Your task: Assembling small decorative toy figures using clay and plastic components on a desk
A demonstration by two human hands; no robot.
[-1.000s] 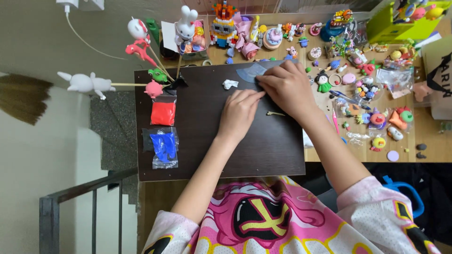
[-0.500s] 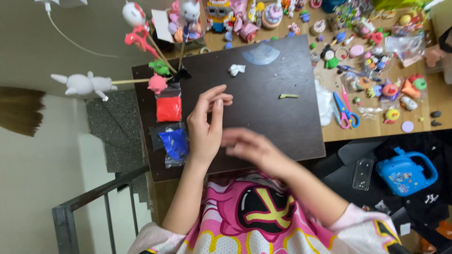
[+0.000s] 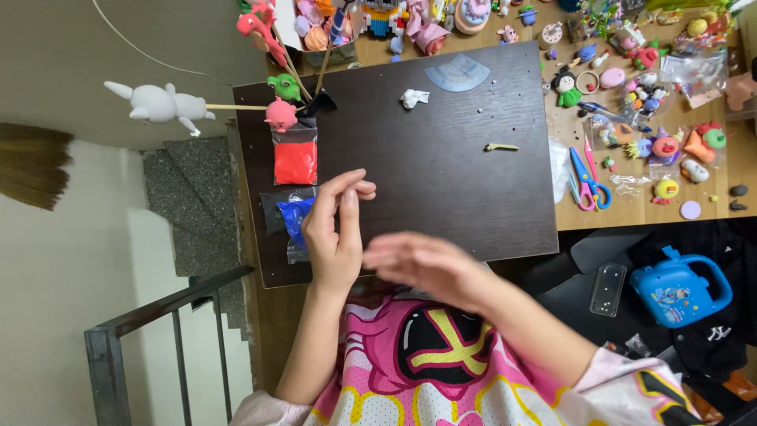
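Observation:
My left hand (image 3: pixel 335 229) hovers over the near left part of a dark board (image 3: pixel 441 181), fingers stretched out and close together, beside a blue clay bag (image 3: pixel 296 219). My right hand (image 3: pixel 422 264) is blurred at the board's near edge, palm flat, fingers pointing toward the left hand. Whether anything lies between the palms is hidden. A red clay bag (image 3: pixel 296 160) lies further up the board's left side. A small yellow-green clay strip (image 3: pixel 501 147), a white clay lump (image 3: pixel 412 98) and a pale blue fan-shaped piece (image 3: pixel 457 75) rest on the board.
Clay figures on sticks (image 3: pixel 280 91) and a white figure (image 3: pixel 162 103) stand at the board's far left. Many small clay models crowd the wooden table (image 3: pixel 631 209) at right, with scissors (image 3: pixel 587 177). A blue toy case (image 3: pixel 680 285) sits lower right. A stair railing (image 3: pixel 158 323) is left.
Both hands pulled back from the far part of the board toward my body. The yellow-green strip, earlier under my right hand, now lies uncovered. The right hand has swung in toward the left hand.

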